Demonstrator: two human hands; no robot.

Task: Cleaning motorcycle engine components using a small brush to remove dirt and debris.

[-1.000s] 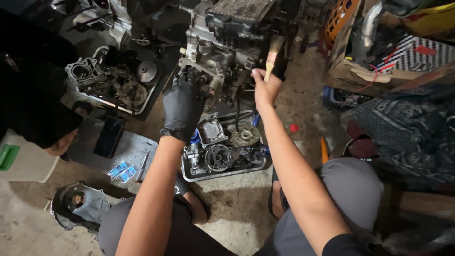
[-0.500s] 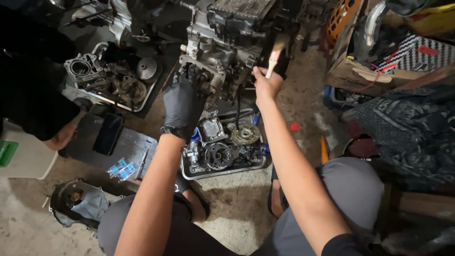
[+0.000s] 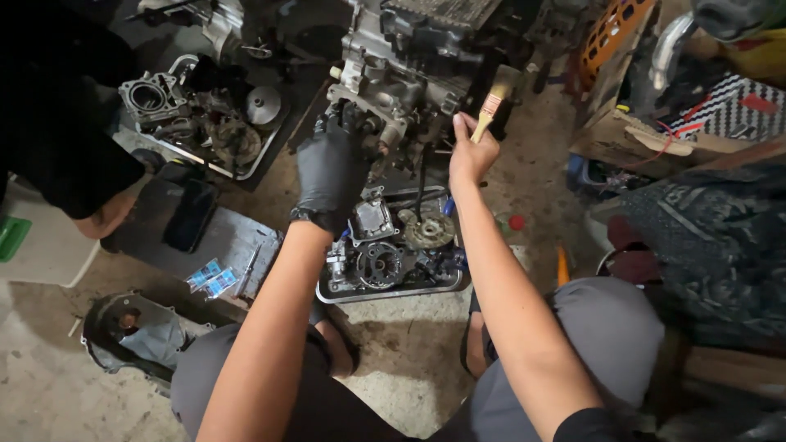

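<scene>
My left hand (image 3: 330, 170), in a black glove, grips the lower side of a grimy grey engine block (image 3: 409, 57) standing on the floor in front of me. My bare right hand (image 3: 471, 155) holds a small paintbrush (image 3: 491, 106) with a wooden handle, its bristles up against the engine's right side. Right below both hands lies a metal tray (image 3: 393, 290) filled with several gears, covers and small engine parts.
A second tray (image 3: 201, 123) with a cylinder and dirty parts sits at upper left beside another person in black (image 3: 57, 123). An engine cover (image 3: 131, 331) lies at lower left. Cardboard, cloth and clutter (image 3: 696, 123) crowd the right. My knees frame the concrete floor.
The right hand and brush have shifted slightly up along the engine's side. The left hand keeps its grip on the engine.
</scene>
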